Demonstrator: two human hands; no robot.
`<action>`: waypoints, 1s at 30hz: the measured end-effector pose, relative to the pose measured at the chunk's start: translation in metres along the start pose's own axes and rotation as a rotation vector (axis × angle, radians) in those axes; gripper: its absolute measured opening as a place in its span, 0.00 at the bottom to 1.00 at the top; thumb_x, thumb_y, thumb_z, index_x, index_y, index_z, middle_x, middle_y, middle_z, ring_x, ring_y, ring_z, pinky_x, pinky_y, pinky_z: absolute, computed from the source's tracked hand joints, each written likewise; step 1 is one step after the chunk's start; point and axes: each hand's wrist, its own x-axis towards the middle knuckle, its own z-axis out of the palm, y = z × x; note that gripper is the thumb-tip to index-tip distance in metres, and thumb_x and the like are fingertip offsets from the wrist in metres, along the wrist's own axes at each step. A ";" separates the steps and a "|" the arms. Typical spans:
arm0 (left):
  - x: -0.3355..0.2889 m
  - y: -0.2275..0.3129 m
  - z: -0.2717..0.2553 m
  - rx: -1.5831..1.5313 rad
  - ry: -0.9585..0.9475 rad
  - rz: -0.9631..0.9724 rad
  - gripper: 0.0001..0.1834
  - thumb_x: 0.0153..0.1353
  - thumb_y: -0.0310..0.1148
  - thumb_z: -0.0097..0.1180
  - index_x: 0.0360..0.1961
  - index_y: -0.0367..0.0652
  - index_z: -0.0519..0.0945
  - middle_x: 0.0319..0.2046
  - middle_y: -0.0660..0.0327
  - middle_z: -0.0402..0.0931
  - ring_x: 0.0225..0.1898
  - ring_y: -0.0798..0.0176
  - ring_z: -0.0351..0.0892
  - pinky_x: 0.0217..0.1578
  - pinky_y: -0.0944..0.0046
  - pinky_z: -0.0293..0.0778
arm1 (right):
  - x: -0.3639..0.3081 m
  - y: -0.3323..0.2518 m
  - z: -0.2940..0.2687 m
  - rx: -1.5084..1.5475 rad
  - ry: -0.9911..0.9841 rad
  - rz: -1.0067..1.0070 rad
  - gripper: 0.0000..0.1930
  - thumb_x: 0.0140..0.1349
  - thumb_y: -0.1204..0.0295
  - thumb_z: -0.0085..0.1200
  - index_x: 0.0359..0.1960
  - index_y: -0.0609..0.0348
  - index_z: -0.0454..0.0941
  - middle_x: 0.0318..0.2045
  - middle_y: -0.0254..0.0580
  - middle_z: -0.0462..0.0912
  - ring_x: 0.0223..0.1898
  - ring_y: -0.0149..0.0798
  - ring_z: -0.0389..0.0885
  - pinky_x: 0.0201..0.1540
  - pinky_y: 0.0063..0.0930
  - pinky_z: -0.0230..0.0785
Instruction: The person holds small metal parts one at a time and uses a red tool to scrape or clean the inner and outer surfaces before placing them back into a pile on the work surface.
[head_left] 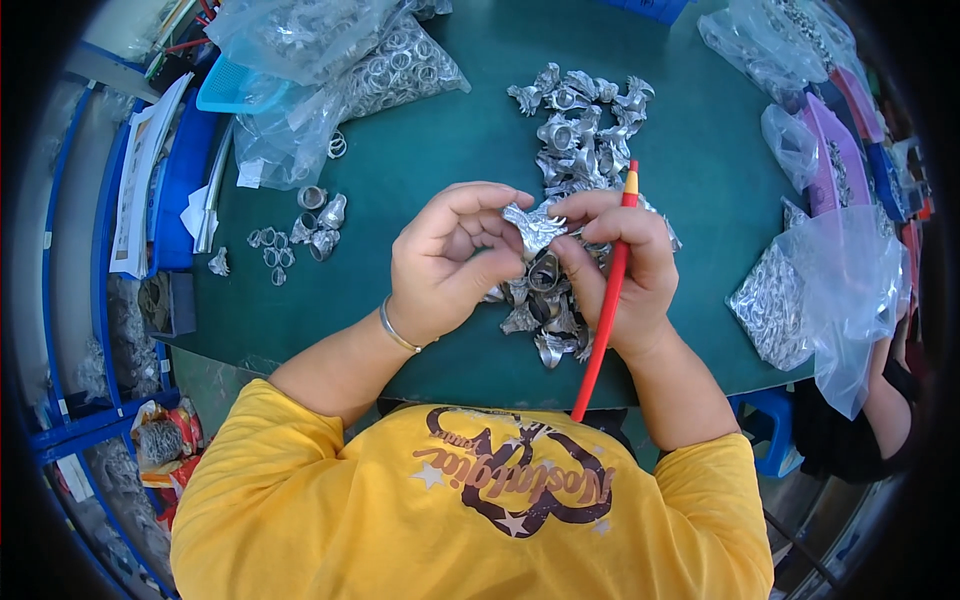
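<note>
A silver ring (534, 228) with a large sculpted top is held up between my two hands over the table. My left hand (445, 260) pinches its left side with thumb and fingertips, a metal bangle on the wrist. My right hand (640, 260) grips the ring's other side with thumb and forefinger. A red pencil (607, 320) is also tucked in my right hand, one tip pointing away from me and its long end toward my body. Beneath and beyond my hands lies a heap of similar silver rings (585, 135), partly hidden by the fingers.
Left on the green table (420, 140) sits a small group of loose rings (318, 225). Clear bags of rings (400, 70) and a light-blue basket (225, 88) stand at far left. More bagged pieces (775, 305) and pink trays (835, 160) line the right, where another person's arm (885, 405) shows.
</note>
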 end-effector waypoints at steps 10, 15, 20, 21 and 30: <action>0.059 0.064 -0.042 1.121 0.137 1.009 0.17 0.48 0.16 0.64 0.39 0.38 0.77 0.36 0.51 0.80 0.37 0.55 0.82 0.38 0.64 0.78 | 0.004 0.004 -0.010 -0.137 0.255 -0.080 0.13 0.54 0.89 0.50 0.38 0.62 0.67 0.35 0.50 0.80 0.36 0.40 0.81 0.40 0.28 0.74; 0.155 0.107 -0.102 1.067 0.521 0.859 0.06 0.52 0.26 0.65 0.32 0.41 0.81 0.37 0.57 0.81 0.40 0.59 0.80 0.41 0.66 0.75 | 0.008 0.005 -0.009 -0.074 0.299 -0.036 0.11 0.56 0.89 0.49 0.38 0.62 0.67 0.36 0.49 0.80 0.39 0.38 0.80 0.43 0.28 0.73; 0.133 0.055 -0.051 1.287 0.097 0.846 0.05 0.49 0.26 0.64 0.29 0.42 0.82 0.29 0.62 0.78 0.31 0.64 0.76 0.27 0.69 0.70 | 0.008 0.010 -0.009 -0.081 0.282 -0.004 0.10 0.57 0.88 0.50 0.39 0.63 0.69 0.37 0.47 0.80 0.39 0.37 0.80 0.43 0.26 0.72; 0.121 0.033 -0.035 1.140 -0.051 0.582 0.09 0.48 0.26 0.65 0.33 0.41 0.81 0.32 0.60 0.78 0.33 0.63 0.76 0.32 0.68 0.72 | 0.008 0.010 -0.009 -0.094 0.276 0.017 0.10 0.57 0.87 0.50 0.39 0.63 0.69 0.37 0.47 0.80 0.39 0.36 0.80 0.43 0.26 0.72; 0.079 -0.023 -0.007 0.870 -0.114 0.096 0.18 0.49 0.23 0.64 0.44 0.40 0.78 0.39 0.58 0.78 0.40 0.63 0.79 0.42 0.65 0.74 | 0.008 0.009 -0.008 -0.111 0.237 0.091 0.10 0.56 0.86 0.53 0.38 0.64 0.70 0.36 0.46 0.80 0.36 0.35 0.80 0.40 0.24 0.72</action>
